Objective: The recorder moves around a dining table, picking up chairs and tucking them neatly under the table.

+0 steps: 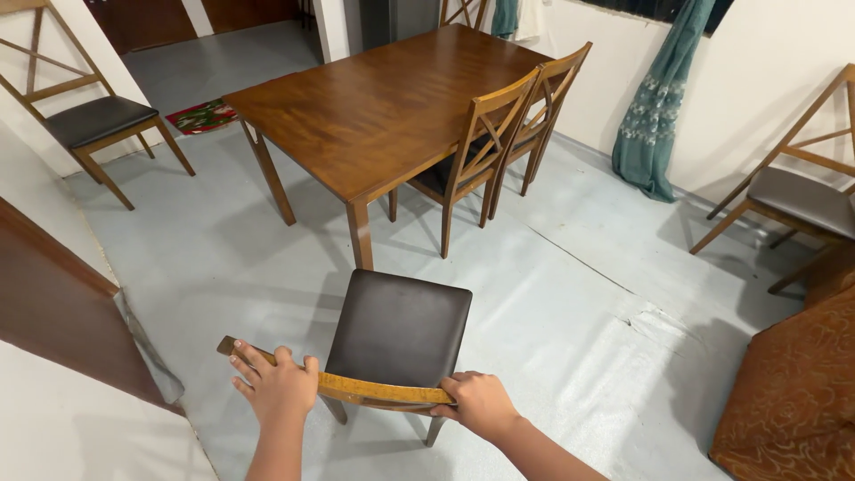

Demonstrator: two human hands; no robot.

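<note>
Both hands are wrapped around the top rail of a wooden dining chair (398, 334) with a dark padded seat. The left hand (278, 385) sits toward the rail's left end, fingers curled over the top, and the right hand (478, 403) is clamped near the right end. A grip that wide looks like the sensible way to keep the chair from twisting, since the back rail is the only handy thing to grab from behind.

The chair is out on the grey floor (570, 312), just short of the near corner of the wooden dining table (383, 98), with its seat facing the table. I can't tell whether the legs are all down or slightly lifted.

Room-wise: two matching chairs (499, 134) are already tucked along the table's right side, so that edge is taken. The near end and the left side look open. A brown door edge (62, 312) crowds in close on the left, and an orange upholstered piece (793, 392) sits at the right, well apart. Spare chairs stand against the walls at far left (93, 120) and far right (797, 191).
</note>
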